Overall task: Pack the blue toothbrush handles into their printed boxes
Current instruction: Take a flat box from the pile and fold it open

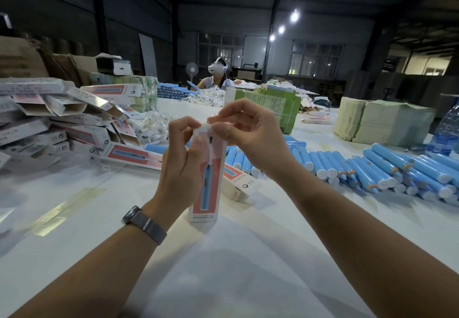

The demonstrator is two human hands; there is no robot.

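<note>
Box (206, 181): upright on table (236, 255), my left hand (182, 166) gripping side, my right hand (244, 135) pinching top flap. Step: closing. Next: tuck flap, fetch handle (380, 166).

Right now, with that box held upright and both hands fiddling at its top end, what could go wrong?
1. The printed box stands on the white table, held by the left hand; a hard push by the right hand at the top flap could buckle or tip it.
2. The blue toothbrush handles lie loosely piled near the right forearm; a sweep might send some rolling.
3. Whether a handle is inside cannot be seen; it might be closed empty.
</note>
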